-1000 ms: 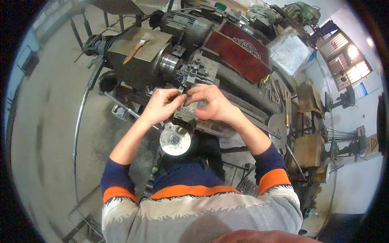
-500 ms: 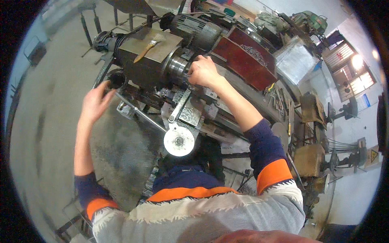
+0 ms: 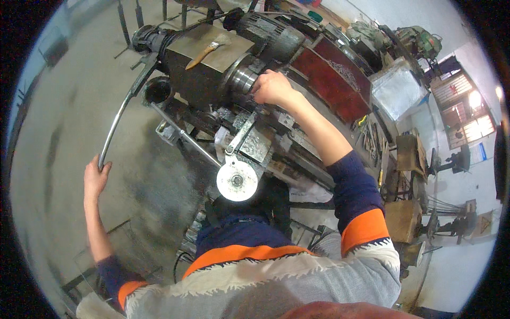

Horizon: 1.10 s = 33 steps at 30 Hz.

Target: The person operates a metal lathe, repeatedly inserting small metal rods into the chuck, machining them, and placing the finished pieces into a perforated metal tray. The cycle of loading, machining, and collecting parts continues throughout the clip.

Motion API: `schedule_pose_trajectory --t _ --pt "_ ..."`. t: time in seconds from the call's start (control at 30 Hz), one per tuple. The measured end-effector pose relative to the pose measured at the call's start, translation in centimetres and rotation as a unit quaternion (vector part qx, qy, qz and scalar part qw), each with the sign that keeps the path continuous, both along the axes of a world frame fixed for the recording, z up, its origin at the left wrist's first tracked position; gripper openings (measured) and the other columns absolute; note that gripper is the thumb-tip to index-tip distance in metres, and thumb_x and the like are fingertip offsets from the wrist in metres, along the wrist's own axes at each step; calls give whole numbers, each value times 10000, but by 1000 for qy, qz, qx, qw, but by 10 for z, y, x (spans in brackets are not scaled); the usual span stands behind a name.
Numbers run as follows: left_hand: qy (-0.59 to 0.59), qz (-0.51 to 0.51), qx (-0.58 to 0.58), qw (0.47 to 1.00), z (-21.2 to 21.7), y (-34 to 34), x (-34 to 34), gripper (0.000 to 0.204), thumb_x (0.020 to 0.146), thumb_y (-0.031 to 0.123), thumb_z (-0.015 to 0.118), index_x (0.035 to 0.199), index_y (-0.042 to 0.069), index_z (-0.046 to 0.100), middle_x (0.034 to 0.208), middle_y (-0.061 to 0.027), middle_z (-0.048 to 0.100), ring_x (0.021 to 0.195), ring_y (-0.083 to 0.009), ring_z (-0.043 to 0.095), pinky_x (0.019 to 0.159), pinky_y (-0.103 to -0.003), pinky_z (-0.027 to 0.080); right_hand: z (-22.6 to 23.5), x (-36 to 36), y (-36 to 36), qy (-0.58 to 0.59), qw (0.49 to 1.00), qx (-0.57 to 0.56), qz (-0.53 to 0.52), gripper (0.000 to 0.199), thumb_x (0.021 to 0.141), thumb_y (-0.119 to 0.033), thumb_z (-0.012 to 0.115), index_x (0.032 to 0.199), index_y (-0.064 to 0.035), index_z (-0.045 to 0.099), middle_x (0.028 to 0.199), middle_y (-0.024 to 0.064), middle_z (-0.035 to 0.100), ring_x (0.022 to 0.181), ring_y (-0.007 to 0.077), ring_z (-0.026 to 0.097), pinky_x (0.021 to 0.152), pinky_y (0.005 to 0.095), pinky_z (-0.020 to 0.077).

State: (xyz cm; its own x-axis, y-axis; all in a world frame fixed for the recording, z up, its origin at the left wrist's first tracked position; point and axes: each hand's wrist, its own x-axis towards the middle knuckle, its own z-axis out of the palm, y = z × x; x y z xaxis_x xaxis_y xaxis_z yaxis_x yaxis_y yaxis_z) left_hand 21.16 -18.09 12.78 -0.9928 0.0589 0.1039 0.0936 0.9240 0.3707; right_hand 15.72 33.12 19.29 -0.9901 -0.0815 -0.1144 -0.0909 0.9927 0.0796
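Note:
A small lathe stands in front of me. My left hand is wrapped round the lower end of a long metal lever, which slants down from the left end of the headstock. At the bright steel spindle nose, my right hand has its fingers curled in close against the front. Whatever those fingers pinch is hidden behind them. Just below sits the cross slide, sprinkled with metal chips, with a round pale handwheel at its near end.
A wooden-handled brush lies on the headstock. Behind are a ribbed motor and a dark red tray with metal shavings. Hand tools lie farther right. A metal rod runs between the handwheel and a dark round cup.
My left hand has moved left and toward me, from beside the dark cup to the lever's end, and the lever now stands out to the left. My right hand stays at the spindle nose.

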Motion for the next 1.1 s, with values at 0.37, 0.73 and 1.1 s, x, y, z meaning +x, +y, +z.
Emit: schedule_pose_trajectory --t 0.37,0.73,1.1 --pt "32 111 -335 935 0 -124 -150 173 741 138 531 872 65 617 857 -166 621 832 -319 599 693 -407 484 4 4 -3 25 998 -51 14 326 528 -184 611 834 -108 694 753 121 622 844 272 543 747 353 455" --pt "6 206 -160 965 -19 -122 -205 340 770 187 545 1104 135 584 1063 -123 598 995 -278 566 835 -390 449 0 4 6 7 1000 -18 6 302 531 -203 600 801 -111 697 769 112 630 839 274 547 752 355 453" --pt "-124 -76 39 989 -199 140 -181 415 705 242 626 1044 11 568 997 -222 593 902 -362 581 801 -433 455 28 58 8 166 980 -85 69 357 536 -184 616 880 -109 675 1036 75 594 1014 276 488 873 413 381"
